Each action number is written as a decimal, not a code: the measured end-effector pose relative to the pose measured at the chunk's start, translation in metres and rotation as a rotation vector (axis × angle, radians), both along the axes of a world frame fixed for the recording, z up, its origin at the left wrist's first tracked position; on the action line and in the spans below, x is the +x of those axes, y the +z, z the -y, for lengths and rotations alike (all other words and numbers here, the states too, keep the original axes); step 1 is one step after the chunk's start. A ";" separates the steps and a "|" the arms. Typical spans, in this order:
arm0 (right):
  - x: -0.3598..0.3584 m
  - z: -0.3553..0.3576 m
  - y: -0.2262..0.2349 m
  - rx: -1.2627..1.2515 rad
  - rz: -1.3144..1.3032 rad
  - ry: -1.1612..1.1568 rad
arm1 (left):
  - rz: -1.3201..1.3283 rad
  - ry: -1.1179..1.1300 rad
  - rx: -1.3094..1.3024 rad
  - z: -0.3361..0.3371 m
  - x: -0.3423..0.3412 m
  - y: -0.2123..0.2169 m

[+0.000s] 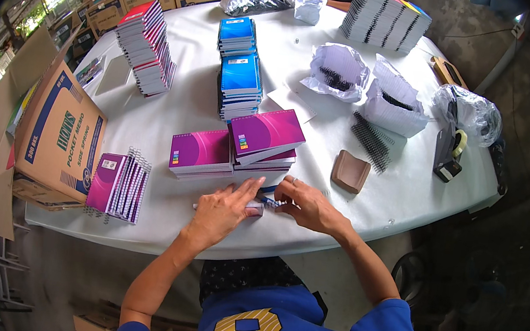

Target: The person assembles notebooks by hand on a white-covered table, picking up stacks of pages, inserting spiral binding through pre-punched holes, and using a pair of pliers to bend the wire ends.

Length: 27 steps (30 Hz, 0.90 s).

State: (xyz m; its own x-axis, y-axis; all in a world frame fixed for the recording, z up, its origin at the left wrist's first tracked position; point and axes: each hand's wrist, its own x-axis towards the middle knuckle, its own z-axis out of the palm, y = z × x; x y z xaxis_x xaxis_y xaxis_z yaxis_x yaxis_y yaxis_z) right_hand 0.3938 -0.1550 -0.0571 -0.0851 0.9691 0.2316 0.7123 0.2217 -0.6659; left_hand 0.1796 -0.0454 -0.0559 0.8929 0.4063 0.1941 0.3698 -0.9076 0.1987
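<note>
My left hand [223,210] lies flat on the white table [173,108], pressing down on a small spiral notebook [258,208] near the front edge; only slivers of it show under my fingers. My right hand [306,205] pinches the same notebook's right end, by its blue and white part. Just beyond my hands stand two low stacks of purple spiral notebooks [200,152], the right-hand stack [265,136] topped by one lying askew.
Blue notebook stacks [240,83] stand mid-table, red-and-white ones [147,48] at left, mixed colours [385,18] far right. Purple notebooks [118,184] lean by an open cardboard box [60,134]. Plastic bags of black spiral coils [339,72], loose coils [371,139], a brown pad [350,171], a tape dispenser [448,155].
</note>
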 end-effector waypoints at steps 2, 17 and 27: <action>-0.005 0.001 0.002 -0.001 0.112 0.063 | 0.086 -0.046 -0.019 0.004 0.003 -0.002; 0.141 0.040 -0.018 -0.126 0.651 -0.356 | -0.240 -0.292 -0.044 0.014 0.000 0.001; 0.044 -0.018 0.030 -0.478 -0.333 0.470 | 0.046 -0.047 0.137 0.000 -0.018 -0.002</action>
